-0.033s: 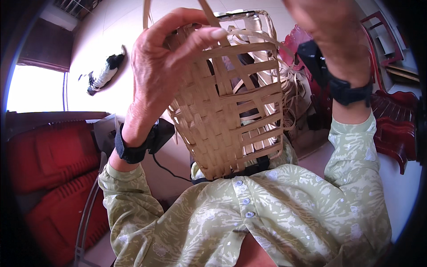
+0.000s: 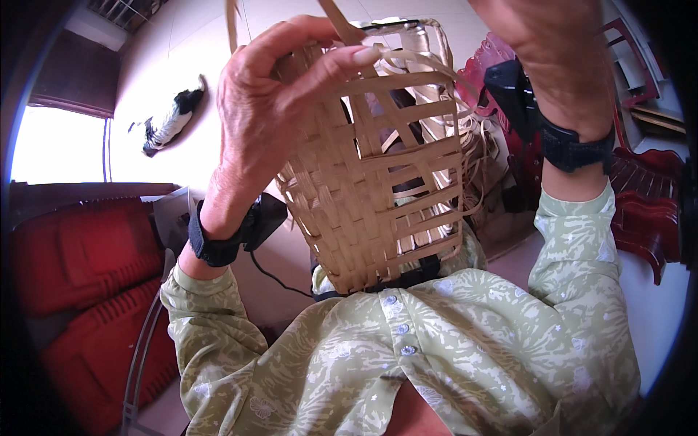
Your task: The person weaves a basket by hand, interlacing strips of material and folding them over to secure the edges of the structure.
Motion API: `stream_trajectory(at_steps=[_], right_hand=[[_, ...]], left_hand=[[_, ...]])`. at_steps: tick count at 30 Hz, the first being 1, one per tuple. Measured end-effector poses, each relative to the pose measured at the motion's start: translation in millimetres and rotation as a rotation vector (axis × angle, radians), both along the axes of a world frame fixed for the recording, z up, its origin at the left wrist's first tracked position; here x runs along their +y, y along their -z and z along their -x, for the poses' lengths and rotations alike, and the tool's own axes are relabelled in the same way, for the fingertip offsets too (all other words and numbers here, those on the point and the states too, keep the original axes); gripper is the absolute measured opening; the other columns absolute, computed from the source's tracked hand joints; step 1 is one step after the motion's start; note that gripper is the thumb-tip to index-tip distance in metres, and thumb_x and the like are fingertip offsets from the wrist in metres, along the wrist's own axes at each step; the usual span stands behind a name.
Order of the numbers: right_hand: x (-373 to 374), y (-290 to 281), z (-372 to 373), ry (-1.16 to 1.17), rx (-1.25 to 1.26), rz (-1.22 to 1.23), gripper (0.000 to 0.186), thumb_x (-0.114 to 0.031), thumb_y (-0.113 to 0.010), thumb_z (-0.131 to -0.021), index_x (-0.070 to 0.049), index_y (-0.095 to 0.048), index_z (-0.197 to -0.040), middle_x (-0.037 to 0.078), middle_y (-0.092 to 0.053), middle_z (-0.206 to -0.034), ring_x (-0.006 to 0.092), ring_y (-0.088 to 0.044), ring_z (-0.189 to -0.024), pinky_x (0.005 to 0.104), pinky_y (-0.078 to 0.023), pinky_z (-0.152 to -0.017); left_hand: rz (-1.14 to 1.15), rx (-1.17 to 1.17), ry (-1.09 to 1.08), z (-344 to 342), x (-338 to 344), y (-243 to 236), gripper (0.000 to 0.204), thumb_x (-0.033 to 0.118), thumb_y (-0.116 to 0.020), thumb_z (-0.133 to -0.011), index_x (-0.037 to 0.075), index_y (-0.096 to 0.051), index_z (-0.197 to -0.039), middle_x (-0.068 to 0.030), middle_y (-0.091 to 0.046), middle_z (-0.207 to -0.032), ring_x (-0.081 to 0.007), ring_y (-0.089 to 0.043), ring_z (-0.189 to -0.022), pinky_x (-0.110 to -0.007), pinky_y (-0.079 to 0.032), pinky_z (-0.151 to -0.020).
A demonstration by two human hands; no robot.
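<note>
A partly woven basket (image 2: 342, 196) of flat tan strips stands against my lap, its lattice dense at the left and with wide gaps at the right. My left hand (image 2: 265, 94) is closed at its upper left edge, the thumb and fingers pinching around the strips there. A loose strip (image 2: 338, 18) rises from beside that thumb past the top of the view. Raised at the upper right, my right hand (image 2: 545, 29) is blurred and cut off by the frame, so its fingers and anything in them are hidden.
Loose strips (image 2: 476, 160) hang in a bundle right of the basket. Dark red carved furniture (image 2: 643, 200) stands at the right. Red cushioned seats (image 2: 87, 254) are at the left, and a black-and-white animal (image 2: 171, 120) lies on the pale floor.
My right forearm and wrist have shifted slightly to the right. The left thumb has slid a little to the right at the basket's edge; the basket has barely moved.
</note>
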State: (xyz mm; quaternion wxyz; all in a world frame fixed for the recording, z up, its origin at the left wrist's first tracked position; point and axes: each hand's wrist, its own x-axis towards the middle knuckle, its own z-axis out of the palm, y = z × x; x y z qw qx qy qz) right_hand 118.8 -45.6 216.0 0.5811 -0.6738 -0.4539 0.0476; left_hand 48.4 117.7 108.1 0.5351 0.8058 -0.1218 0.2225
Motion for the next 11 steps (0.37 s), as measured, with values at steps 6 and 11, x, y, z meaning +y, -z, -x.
stream_trajectory(at_steps=[6, 11], right_hand=[[-24.9, 45.8, -7.1, 0.059, 0.084, 0.285, 0.012, -0.013, -0.072, -0.094, -0.003, -0.075, -0.087, 0.002, -0.064, -0.062, 0.0078, -0.052, -0.049, 0.0243, -0.04, -0.043], [-28.4, 77.2, -5.9, 0.113, -0.284, 0.42, 0.016, -0.016, -0.073, -0.095, -0.002, -0.075, -0.087, 0.003, -0.065, -0.062, 0.0098, -0.054, -0.051, 0.0258, -0.043, -0.045]], left_hand=[[0.228, 0.005, 0.017, -0.4, -0.3, 3.5, 0.016, 0.015, -0.075, -0.094, 0.005, -0.076, -0.107, 0.0063, -0.068, -0.078, -0.0002, -0.056, -0.072, -0.019, -0.045, -0.065], [0.142, 0.098, 0.01, 3.2, 10.7, 5.9, 0.023, 0.02, -0.066, -0.101, 0.009, -0.074, -0.119, -0.0045, -0.077, -0.105, -0.0058, -0.066, -0.094, -0.021, -0.052, -0.084]])
